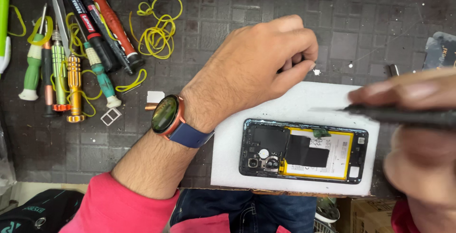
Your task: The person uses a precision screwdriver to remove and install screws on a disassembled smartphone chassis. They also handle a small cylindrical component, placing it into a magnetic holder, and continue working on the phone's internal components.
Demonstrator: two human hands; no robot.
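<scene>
right hand (418,119) pinching black tool (403,115)

your left hand (266,57) is curled into a loose fist above the white foam pad (294,107), where the opened phone (304,151) lies with its battery showing. your right hand (418,133), blurred, pinches a thin dark tool (403,115) over the phone's right end. screwdrivers (71,62) lie far left

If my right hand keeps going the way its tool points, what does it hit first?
The right hand holds a dark tool pointing left. Going straight on, it would probably meet the left hand near the thumb; it is blurred and raised, so it may pass above the opened phone.
</scene>
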